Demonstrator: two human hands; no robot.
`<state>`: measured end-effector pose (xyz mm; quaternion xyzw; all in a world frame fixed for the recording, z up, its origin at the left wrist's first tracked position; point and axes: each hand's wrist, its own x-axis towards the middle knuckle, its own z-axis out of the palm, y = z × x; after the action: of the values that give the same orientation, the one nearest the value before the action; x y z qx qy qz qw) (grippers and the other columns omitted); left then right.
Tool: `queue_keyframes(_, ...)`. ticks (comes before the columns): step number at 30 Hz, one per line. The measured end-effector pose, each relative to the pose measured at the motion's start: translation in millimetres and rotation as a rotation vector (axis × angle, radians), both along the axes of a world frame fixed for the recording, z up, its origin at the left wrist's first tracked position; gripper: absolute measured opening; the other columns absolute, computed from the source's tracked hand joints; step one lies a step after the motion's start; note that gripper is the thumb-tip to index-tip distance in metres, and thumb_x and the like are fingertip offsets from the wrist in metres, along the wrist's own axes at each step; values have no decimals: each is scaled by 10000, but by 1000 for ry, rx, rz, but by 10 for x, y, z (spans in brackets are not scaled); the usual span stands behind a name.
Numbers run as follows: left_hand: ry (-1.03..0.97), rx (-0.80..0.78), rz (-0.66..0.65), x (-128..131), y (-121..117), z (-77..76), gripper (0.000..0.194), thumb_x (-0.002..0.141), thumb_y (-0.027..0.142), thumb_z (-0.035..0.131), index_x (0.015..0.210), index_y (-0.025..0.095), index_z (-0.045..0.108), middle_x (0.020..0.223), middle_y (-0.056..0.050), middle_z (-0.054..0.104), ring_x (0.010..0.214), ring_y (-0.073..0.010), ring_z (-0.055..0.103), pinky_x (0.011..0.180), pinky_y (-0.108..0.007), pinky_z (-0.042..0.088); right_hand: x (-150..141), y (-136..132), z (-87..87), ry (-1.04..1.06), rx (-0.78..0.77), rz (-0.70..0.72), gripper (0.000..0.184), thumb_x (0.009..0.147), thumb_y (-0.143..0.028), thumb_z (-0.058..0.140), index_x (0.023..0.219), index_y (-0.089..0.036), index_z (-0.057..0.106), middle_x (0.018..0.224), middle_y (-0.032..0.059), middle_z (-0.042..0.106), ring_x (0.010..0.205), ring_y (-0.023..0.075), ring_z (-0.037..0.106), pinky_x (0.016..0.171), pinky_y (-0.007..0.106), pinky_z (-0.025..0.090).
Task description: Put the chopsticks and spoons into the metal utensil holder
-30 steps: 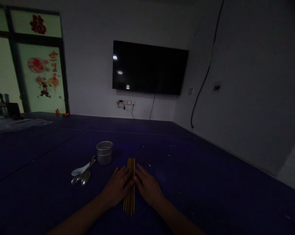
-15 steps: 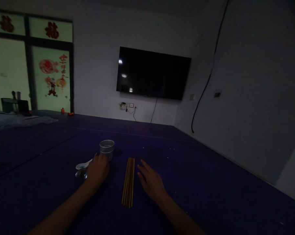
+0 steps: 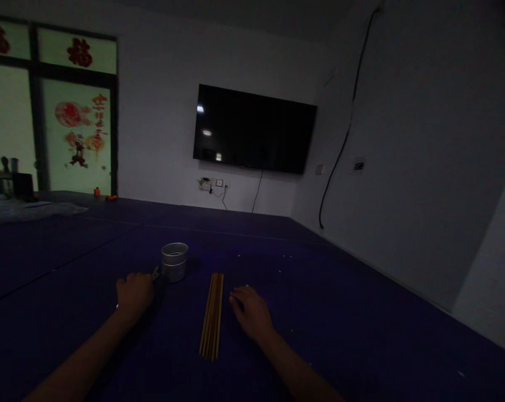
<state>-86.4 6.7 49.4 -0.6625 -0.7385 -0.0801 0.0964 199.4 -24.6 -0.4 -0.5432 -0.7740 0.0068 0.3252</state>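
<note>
My left hand [image 3: 135, 293] lies closed over the spoons on the dark blue table surface [image 3: 319, 312]. Only a spoon handle tip [image 3: 155, 272] pokes out toward the small metal cup [image 3: 174, 261], which stands upright just beyond the hand. A bundle of wooden chopsticks [image 3: 211, 315] lies lengthwise in the middle, between my hands. My right hand [image 3: 250, 312] rests on the table just right of the chopsticks, not touching them. Its fingers are loosely bent and hold nothing.
The room is dim. A black TV [image 3: 252, 131] hangs on the far white wall above a power socket [image 3: 212, 182]. A glass door with red decorations [image 3: 76, 128] is at the left. Small white crumbs [image 3: 283, 257] dot the table.
Both hands left the chopsticks bundle. My left hand moved left past the cup and closed over the spoons. My right hand drew back a little and curled its fingers.
</note>
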Motion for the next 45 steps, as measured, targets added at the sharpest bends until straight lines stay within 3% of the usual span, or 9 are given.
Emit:
queue_keyframes(5,-39,20,-1,-13,43,-38,363,791,119,357,918,93,695,948,-204,672,959,-315,596,799,-427,384,-123,-116,1,-69,-66,171,375,875,-367,487,1199,-217,604,1228,75,603,1188,244,495,999,406,356)
queue_keyframes(18,-50,53,12,-32,50,-32,350,819,140,344,853,93,690,939,-191,664,932,-306,599,736,-390,438,-183,-175,35,-130,-118,214,402,871,-377,490,1225,-211,580,1316,67,533,1223,264,459,1005,421,347)
queue_keyframes(22,-30,213,36,-52,12,21,335,832,159,359,941,82,666,923,-185,641,914,-318,586,685,-378,449,-193,-176,34,-126,-107,209,392,874,-377,489,1216,-215,588,1306,70,542,1209,262,473,1000,417,355)
queue_keyframes(25,-30,488,-6,-58,20,35,371,853,155,346,1107,77,604,894,-163,633,848,-292,577,638,-357,446,-196,-183,41,-132,-85,222,378,873,-369,494,1209,-226,593,1295,71,551,1192,257,492,986,410,372)
queue_keyframes(29,-31,887,-265,79,37,-62,367,889,162,322,1135,118,590,798,-101,624,705,-202,550,611,-301,437,-206,-215,70,-100,4,210,361,885,-369,488,1192,-216,603,1255,92,581,1159,249,521,964,399,391)
queue_keyframes(33,-41,1018,-703,434,-100,-210,390,911,135,318,1253,181,498,781,-47,610,687,-152,553,610,-253,450,-288,-308,131,69,81,229,362,919,-373,432,1184,-193,600,1174,98,629,1080,223,567,937,372,400)
queue_keyframes(37,-72,994,-1020,751,-319,-306,440,922,121,347,1357,180,370,827,-52,609,747,-145,577,654,-239,487,-457,-431,158,393,55,220,379,934,-426,377,999,-186,662,952,73,688,879,185,617,798,298,448)
queue_keyframes(40,-141,933,-1094,836,-391,-361,451,938,165,345,1388,194,321,872,-62,604,769,-144,592,665,-231,507,-573,-497,153,639,6,177,446,913,-501,377,766,-172,640,727,32,643,696,155,581,644,246,441)
queue_keyframes(45,-242,720,-1159,840,-374,-415,398,944,199,331,1340,204,371,870,-57,605,714,-132,598,612,-212,511,-642,-525,139,905,-74,131,484,837,-604,444,627,-180,544,567,-19,516,526,117,472,491,216,371)
